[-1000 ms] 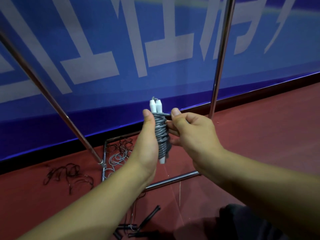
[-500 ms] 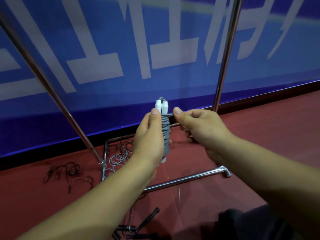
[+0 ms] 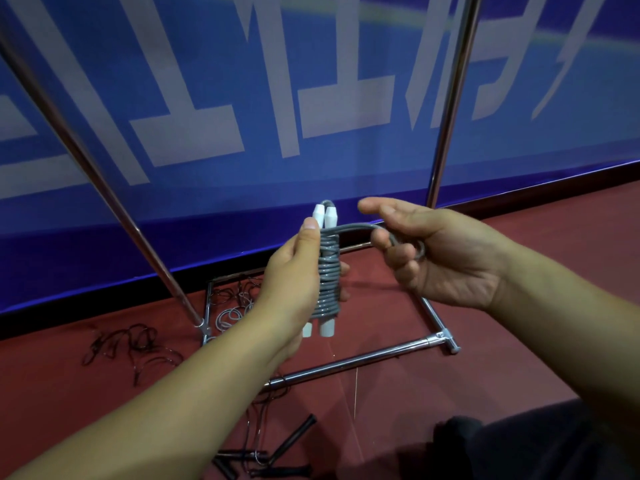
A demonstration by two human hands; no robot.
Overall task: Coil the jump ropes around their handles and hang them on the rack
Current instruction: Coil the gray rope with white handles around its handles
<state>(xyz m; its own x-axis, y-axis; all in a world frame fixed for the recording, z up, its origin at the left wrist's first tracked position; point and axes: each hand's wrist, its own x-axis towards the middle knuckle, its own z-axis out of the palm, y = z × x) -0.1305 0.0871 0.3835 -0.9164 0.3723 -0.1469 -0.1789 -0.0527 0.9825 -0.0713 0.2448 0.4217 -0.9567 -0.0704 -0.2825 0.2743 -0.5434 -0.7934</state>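
A grey jump rope point(image 3: 327, 275) is coiled tightly round its two white handles, held upright at mid-frame. My left hand point(image 3: 294, 282) grips the bundle, thumb at the top of the coil. The rope's loose end runs right from the top as a short loop, and my right hand point(image 3: 436, 251) holds that loop with curled fingers. The chrome rack point(image 3: 446, 109) stands behind, one upright pole at right, one slanted pole at left, its base bars on the floor under my hands.
Black jump ropes point(image 3: 131, 348) lie tangled on the red floor at left, a grey-white one point(image 3: 230, 315) inside the rack base, and black handles point(image 3: 273, 455) near the bottom. A blue banner wall point(image 3: 311, 98) stands close behind. A dark-clothed knee point(image 3: 519, 445) is at bottom right.
My right hand has moved right, away from the bundle, drawing the rope's end out into a short loop. The left hand keeps the bundle upright.
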